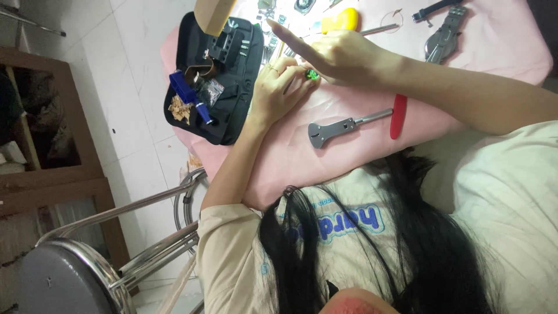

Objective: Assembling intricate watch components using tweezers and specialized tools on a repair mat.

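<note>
Scanning left to right: I see a round grey stool seat [55,279] with chrome legs at the far left, standing on a white tiled floor [125,87].
Tool case: I make out an open black zip case [235,116] lying on the left end of the pink cloth [349,157] that covers the table.
Case contents: I count a blue-handled tool [189,93], a clump of tan shavings [179,109] beside it, a small clear bag [210,90] and a black block-shaped holder [228,42] near the top.
Left hand: I see the left hand [279,87] resting palm-down on the cloth just right of the case, forearm coming up from the lower left, a ring on one finger, fingertips curled in around a small green round piece [313,74]. It appears to pinch that piece against the cloth.
Green piece: it sits on the pink cloth between the two hands, touching both.
Right hand: I see the right hand [340,55] coming in from the right, arched over the green piece, forefinger stretched out toward the upper left. I cannot tell whether it grips anything.
Loose tools: a grey metal wrench-like tool [337,129] lies below the hands, a red-handled tool [399,116] just right of it.
Far edge: a yellow object [343,20] lies above the hands, with grey pliers [444,38] to its right.
</note>
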